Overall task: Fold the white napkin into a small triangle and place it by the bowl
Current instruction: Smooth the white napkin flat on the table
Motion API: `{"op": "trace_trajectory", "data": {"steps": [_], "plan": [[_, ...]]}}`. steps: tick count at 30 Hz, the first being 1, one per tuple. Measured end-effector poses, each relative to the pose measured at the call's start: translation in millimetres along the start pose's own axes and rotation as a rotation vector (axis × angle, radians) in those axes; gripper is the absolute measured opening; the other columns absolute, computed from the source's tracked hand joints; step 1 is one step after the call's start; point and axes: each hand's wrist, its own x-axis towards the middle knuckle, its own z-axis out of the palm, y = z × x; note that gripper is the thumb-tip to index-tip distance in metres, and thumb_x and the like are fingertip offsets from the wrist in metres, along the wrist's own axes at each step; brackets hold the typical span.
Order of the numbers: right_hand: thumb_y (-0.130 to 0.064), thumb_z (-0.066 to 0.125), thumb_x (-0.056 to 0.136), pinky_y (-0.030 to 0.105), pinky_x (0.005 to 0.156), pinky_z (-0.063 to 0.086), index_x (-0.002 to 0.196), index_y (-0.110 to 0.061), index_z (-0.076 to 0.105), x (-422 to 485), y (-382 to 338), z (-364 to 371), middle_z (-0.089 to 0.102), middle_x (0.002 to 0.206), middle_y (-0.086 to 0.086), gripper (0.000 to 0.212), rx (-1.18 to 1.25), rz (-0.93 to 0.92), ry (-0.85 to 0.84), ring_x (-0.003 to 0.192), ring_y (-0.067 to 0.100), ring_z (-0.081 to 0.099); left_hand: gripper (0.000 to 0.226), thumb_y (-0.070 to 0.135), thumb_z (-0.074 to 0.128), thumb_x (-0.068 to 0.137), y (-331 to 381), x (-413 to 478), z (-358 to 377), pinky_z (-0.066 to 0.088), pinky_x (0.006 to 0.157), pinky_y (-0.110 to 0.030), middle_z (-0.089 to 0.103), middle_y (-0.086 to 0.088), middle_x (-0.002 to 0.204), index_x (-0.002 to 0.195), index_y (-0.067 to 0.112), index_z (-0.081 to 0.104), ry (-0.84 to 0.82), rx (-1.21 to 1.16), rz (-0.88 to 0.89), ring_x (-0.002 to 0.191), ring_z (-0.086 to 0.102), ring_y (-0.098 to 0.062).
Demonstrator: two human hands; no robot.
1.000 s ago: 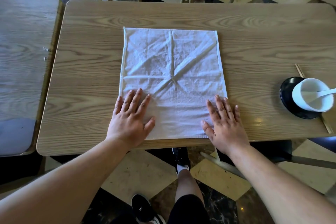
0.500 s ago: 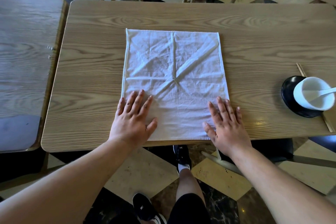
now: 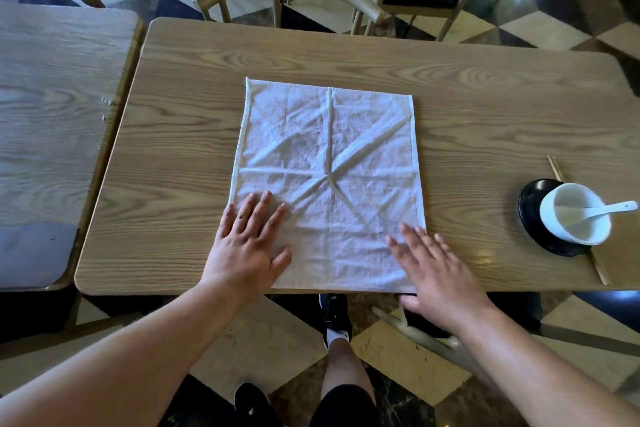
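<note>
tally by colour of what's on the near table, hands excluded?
White: 3: flat white cloth napkin, round white ceramic bowl, white ceramic spoon in the bowl
Black: 1: round black saucer under the bowl
Wood-coloured: 1: pair of thin wooden chopsticks partly under the saucer
Total: 5

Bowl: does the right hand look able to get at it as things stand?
Probably yes. The bowl sits on a black saucer to the right of the right hand, with only bare table between them. The hand lies open over the napkin's near right corner.
</note>
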Motion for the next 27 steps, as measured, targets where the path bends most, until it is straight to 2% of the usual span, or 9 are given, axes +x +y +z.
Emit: {"op": "trace_trajectory", "data": {"steps": [3, 5, 7, 9, 12, 16, 20, 24, 27], "plan": [[-0.047, 0.059, 0.102, 0.042, 0.128, -0.007, 0.163, -0.027, -0.016, -14.8, 9.2, -9.3, -0.025, 0.171, 0.007, 0.099, -0.008, -0.074, 0.02, 0.16, 0.027, -0.014, 0.081, 0.069, 0.032, 0.097, 1.1, 0.1, -1.7, -0.002, 0.131, -0.051, 0.005, -0.001, 0.178, 0.167, 0.034, 0.013, 0.011, -0.015, 0.012, 0.163, -0.009, -0.02], [-0.039, 0.068, 0.098, 0.043, 0.129, 0.015, 0.166, -0.02, 0.019, -23.5, 10.9, -17.0, 0.01, 0.174, 0.01, 0.086, -0.029, -0.11, 0.084, 0.16, 0.027, 0.017, 0.081, 0.068, 0.033, 0.097, 1.6, 0.3, -3.1, 0.0, 0.131, -0.052, 0.006, -0.002, 0.177, 0.167, 0.033, 0.015, 0.01, -0.02, 0.016, 0.163, -0.008, -0.02], [-0.028, 0.086, 0.082, 0.046, 0.115, 0.047, 0.145, -0.015, 0.063, -28.7, 12.3, -21.6, 0.053, 0.157, 0.013, 0.069, -0.028, -0.112, 0.161, 0.142, 0.028, 0.055, 0.081, 0.068, 0.034, 0.096, 2.1, 0.1, -5.0, 0.001, 0.131, -0.052, 0.007, -0.002, 0.177, 0.167, 0.032, 0.017, 0.013, -0.028, 0.014, 0.163, -0.006, -0.021], [-0.017, 0.092, 0.073, 0.047, 0.101, 0.059, 0.118, -0.013, 0.079, -30.8, 14.0, -20.4, 0.07, 0.138, 0.012, 0.047, -0.002, -0.114, 0.232, 0.124, 0.028, 0.071, 0.081, 0.067, 0.036, 0.095, 3.2, -0.2, -7.6, 0.004, 0.131, -0.053, 0.013, -0.004, 0.177, 0.166, 0.03, 0.023, 0.021, -0.042, 0.016, 0.164, 0.001, -0.024], [-0.009, 0.093, 0.07, 0.043, 0.086, 0.065, 0.091, -0.017, 0.079, -24.7, 17.2, -28.5, 0.079, 0.115, 0.004, 0.027, 0.067, -0.116, 0.322, 0.105, 0.027, 0.077, 0.073, 0.064, 0.042, 0.095, 5.1, 5.0, -14.3, 0.019, 0.128, -0.057, 0.035, -0.009, 0.169, 0.157, 0.025, 0.045, 0.079, -0.05, 0.025, 0.158, 0.027, -0.033], [-0.015, 0.088, 0.078, 0.03, 0.068, 0.056, 0.083, -0.022, 0.074, -1.6, 19.2, -50.1, 0.071, 0.089, -0.01, 0.017, 0.226, -0.057, 0.344, 0.089, 0.018, 0.07, 0.059, 0.06, 0.048, 0.092, -3.6, 31.0, -26.2, 0.035, 0.119, -0.058, 0.057, -0.007, 0.152, 0.132, 0.02, 0.065, 0.186, -0.063, -0.05, 0.142, 0.05, -0.034], [-0.022, 0.079, 0.09, 0.041, 0.068, 0.057, 0.083, -0.018, 0.07, 34.6, 19.7, -67.9, 0.066, 0.086, -0.008, 0.012, 0.339, -0.003, 0.333, 0.09, 0.02, 0.063, 0.066, 0.062, 0.051, 0.089, -31.6, 68.5, -37.7, 0.03, 0.122, -0.058, 0.05, -0.003, 0.159, 0.142, 0.023, 0.058, 0.198, -0.124, -0.243, 0.147, 0.043, -0.031], [-0.019, 0.083, 0.087, 0.03, 0.067, 0.043, 0.084, -0.017, 0.07, 74.3, 15.1, -93.5, 0.063, 0.081, -0.008, 0.013, 0.393, -0.01, 0.345, 0.083, 0.023, 0.064, 0.086, 0.079, 0.052, 0.084, -66.7, 106.9, -44.8, 0.016, 0.128, -0.058, 0.034, -0.001, 0.169, 0.153, 0.029, 0.043, 0.14, -0.145, -0.385, 0.157, 0.025, -0.026], [-0.017, 0.081, 0.089, 0.035, 0.07, 0.047, 0.086, -0.015, 0.07, 106.0, 9.7, -116.9, 0.064, 0.082, -0.005, 0.011, 0.411, -0.078, 0.352, 0.083, 0.026, 0.063, 0.106, 0.098, 0.041, 0.072, -91.3, 130.5, -53.7, 0.007, 0.129, -0.056, 0.025, 0.002, 0.173, 0.156, 0.034, 0.037, 0.117, -0.136, -0.44, 0.16, 0.016, -0.022]]}}
